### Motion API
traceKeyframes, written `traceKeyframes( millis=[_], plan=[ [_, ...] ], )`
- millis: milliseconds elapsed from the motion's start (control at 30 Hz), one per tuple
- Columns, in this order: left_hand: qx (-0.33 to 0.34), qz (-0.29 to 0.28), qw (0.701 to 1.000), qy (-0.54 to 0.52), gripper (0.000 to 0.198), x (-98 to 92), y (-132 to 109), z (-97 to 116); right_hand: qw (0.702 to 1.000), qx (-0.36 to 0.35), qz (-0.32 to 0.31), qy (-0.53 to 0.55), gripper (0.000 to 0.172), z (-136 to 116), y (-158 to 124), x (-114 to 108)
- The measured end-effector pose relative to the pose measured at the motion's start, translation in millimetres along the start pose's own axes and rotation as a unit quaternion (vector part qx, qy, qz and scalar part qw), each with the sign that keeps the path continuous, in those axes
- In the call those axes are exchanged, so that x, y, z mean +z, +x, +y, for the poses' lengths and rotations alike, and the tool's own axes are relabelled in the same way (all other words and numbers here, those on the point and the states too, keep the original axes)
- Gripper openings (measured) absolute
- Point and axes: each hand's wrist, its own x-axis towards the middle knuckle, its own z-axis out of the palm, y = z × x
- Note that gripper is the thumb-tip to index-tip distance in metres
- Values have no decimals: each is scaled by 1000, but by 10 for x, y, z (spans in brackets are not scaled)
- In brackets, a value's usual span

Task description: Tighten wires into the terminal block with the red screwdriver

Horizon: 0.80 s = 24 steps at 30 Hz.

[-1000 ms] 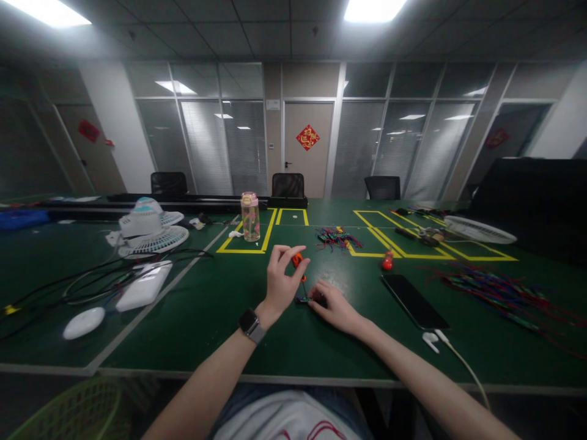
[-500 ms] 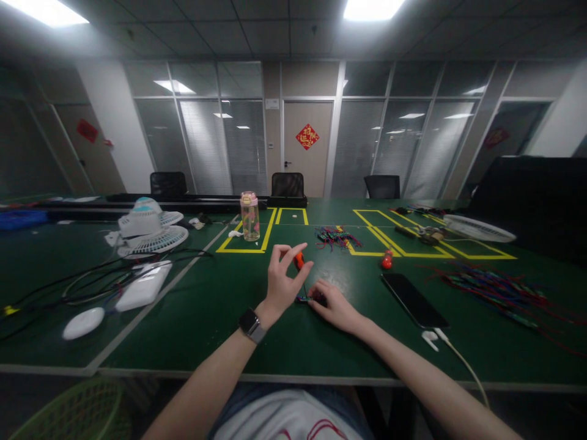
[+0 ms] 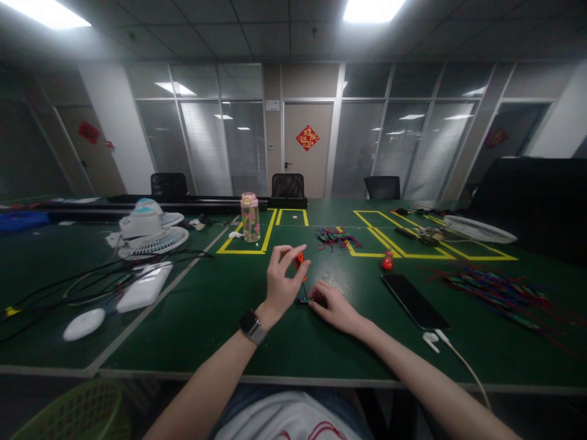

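My left hand [image 3: 284, 278], with a watch on its wrist, has its thumb and fingers curved around a screwdriver with an orange and black handle [image 3: 299, 264]. The screwdriver stands nearly upright, its thin shaft pointing down at a small circuit board [image 3: 302, 300] on the green table. Pressed low to the table, my right hand [image 3: 331, 304] grips the board's right side with its fingers closed. Its fingers hide part of the board, and the exact spot under the screwdriver tip is too small to make out.
Wired circuit boards [image 3: 338, 238] lie beyond my hands, with a larger wire bundle [image 3: 499, 290] at right. A phone [image 3: 414, 300], earphones [image 3: 431, 341] and a red gourd-shaped object [image 3: 387, 261] sit right. Leftward are a bottle [image 3: 251, 219], a fan [image 3: 153, 235] and a white box [image 3: 144, 286].
The orange handle has turned slightly within my left fingers and shows more of its side. My right hand and the board stay in place.
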Motion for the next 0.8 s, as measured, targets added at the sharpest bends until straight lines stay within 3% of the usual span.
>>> traceKeyframes(
  millis=[167,400,633,800],
  plan=[
    [-25,-51,998,-33,36,-4,-1,-4,1000,2,-7,1,12,0,1,-3],
    [-6,12,1000,8,25,19,1,1,1000,5,-8,3,12,-15,3,-7],
    [-27,-43,998,-34,34,-8,-3,1,1000,0,-7,-2,12,6,2,-4],
    [-20,-22,999,-30,31,0,-7,-5,1000,-1,-2,-1,12,17,-1,1]
  ],
)
